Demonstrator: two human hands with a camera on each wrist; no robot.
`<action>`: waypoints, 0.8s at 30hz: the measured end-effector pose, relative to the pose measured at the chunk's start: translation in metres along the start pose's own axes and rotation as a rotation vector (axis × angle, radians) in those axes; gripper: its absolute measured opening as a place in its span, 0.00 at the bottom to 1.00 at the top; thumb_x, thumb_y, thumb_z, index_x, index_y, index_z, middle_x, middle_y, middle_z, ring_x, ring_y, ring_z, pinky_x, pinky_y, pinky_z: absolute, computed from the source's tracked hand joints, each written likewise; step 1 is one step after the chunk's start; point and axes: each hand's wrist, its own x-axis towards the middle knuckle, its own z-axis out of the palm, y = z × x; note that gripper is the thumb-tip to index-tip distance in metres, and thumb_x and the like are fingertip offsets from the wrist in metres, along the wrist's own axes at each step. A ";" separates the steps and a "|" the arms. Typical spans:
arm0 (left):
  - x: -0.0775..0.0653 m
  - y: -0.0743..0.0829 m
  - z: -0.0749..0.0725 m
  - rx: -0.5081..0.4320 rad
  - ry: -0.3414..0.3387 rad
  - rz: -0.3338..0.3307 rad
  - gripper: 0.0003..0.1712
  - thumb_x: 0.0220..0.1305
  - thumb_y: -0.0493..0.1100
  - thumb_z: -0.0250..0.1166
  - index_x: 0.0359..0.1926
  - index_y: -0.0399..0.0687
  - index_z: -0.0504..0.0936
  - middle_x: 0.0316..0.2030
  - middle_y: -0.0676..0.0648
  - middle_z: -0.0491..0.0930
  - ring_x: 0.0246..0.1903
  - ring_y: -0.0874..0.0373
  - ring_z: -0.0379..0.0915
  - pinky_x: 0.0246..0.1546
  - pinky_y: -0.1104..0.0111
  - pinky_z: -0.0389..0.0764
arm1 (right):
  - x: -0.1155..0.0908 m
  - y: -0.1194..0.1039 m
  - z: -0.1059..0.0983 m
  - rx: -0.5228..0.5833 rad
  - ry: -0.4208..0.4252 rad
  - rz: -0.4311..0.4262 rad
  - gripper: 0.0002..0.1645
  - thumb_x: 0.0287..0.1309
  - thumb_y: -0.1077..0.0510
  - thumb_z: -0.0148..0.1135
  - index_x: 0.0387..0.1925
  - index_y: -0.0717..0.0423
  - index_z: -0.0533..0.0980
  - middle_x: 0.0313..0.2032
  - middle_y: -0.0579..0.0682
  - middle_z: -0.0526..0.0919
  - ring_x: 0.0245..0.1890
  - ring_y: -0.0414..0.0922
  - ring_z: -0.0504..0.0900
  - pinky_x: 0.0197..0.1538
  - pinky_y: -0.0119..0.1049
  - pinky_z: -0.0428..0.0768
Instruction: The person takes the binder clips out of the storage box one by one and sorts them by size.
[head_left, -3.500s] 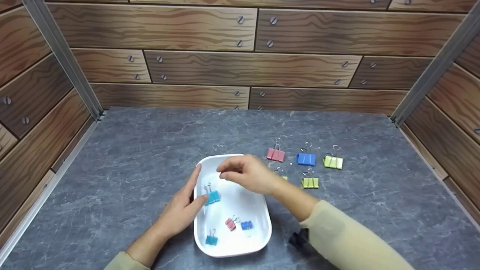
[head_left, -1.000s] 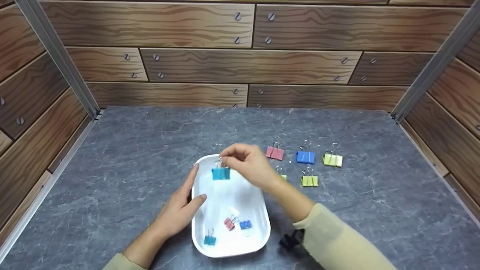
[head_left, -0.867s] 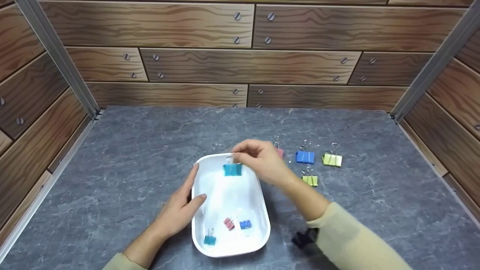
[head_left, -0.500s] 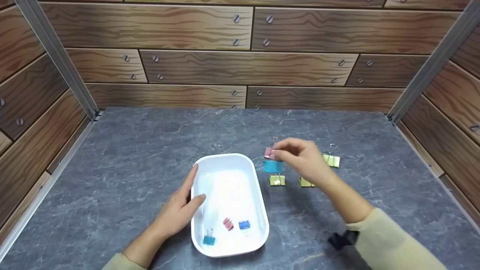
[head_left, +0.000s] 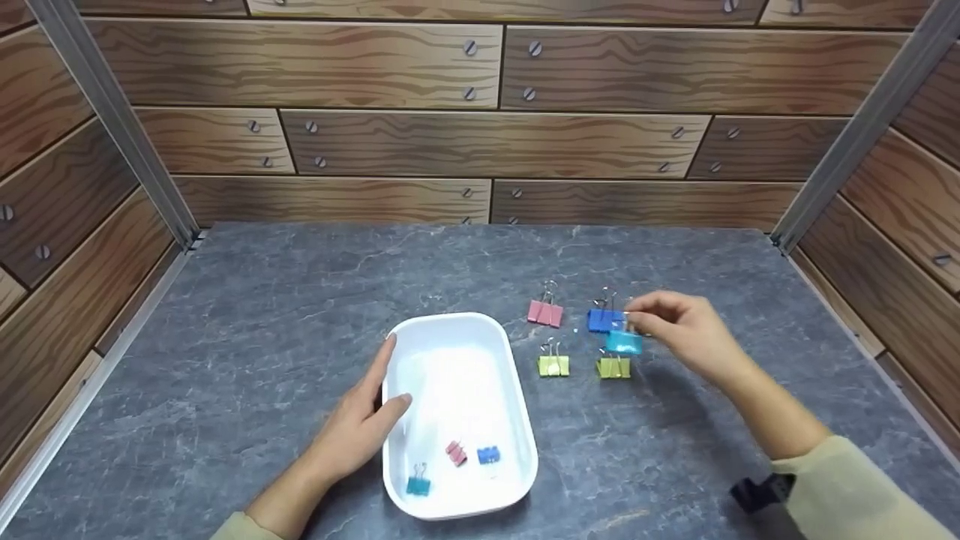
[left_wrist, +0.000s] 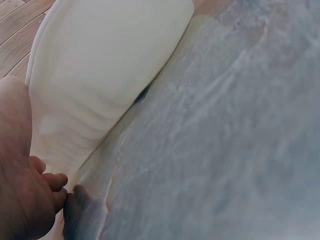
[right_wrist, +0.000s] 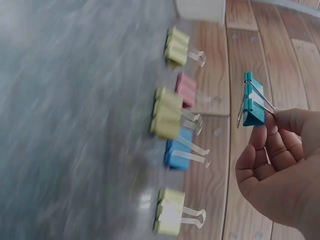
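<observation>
My right hand (head_left: 686, 330) pinches a teal binder clip (head_left: 624, 343) by its wire handle, above the table at the right. In the right wrist view the teal clip (right_wrist: 253, 100) hangs from thumb and fingers, touching nothing else. At the tray's left side, my left hand (head_left: 360, 420) holds the rim of a white tray (head_left: 525, 420), thumb over the edge and fingers along the outer wall. Inside the tray lie a small teal clip (head_left: 418, 486), a small pink clip (head_left: 456, 453) and a small blue clip (head_left: 488, 454).
Right of the tray, a pink clip (head_left: 545, 313) and a blue clip (head_left: 602, 320) stand behind two yellow-green clips (head_left: 553, 366). Another yellow-green clip (right_wrist: 170, 212) shows in the right wrist view, hidden behind my hand from the head. Wood-patterned walls (head_left: 375, 142) surround the grey table (head_left: 285, 300).
My right hand reached into the tray, picked up the large teal clip and carried it right, over the standing clips. My left hand has stayed on the tray.
</observation>
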 end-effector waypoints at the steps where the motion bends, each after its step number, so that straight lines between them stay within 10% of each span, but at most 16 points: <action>1: 0.000 0.000 0.000 0.002 0.001 -0.006 0.47 0.78 0.45 0.59 0.87 0.64 0.44 0.84 0.47 0.49 0.80 0.48 0.51 0.77 0.48 0.57 | -0.001 0.004 -0.003 0.003 -0.005 0.002 0.15 0.73 0.60 0.66 0.52 0.68 0.84 0.41 0.57 0.88 0.40 0.42 0.86 0.47 0.33 0.85; 24: 0.000 -0.002 -0.001 0.011 0.002 0.005 0.47 0.77 0.46 0.58 0.87 0.64 0.44 0.84 0.48 0.50 0.80 0.47 0.52 0.76 0.48 0.57 | -0.013 0.068 -0.043 -0.108 -0.006 0.060 0.14 0.73 0.64 0.64 0.53 0.71 0.83 0.44 0.57 0.88 0.38 0.37 0.85 0.44 0.31 0.85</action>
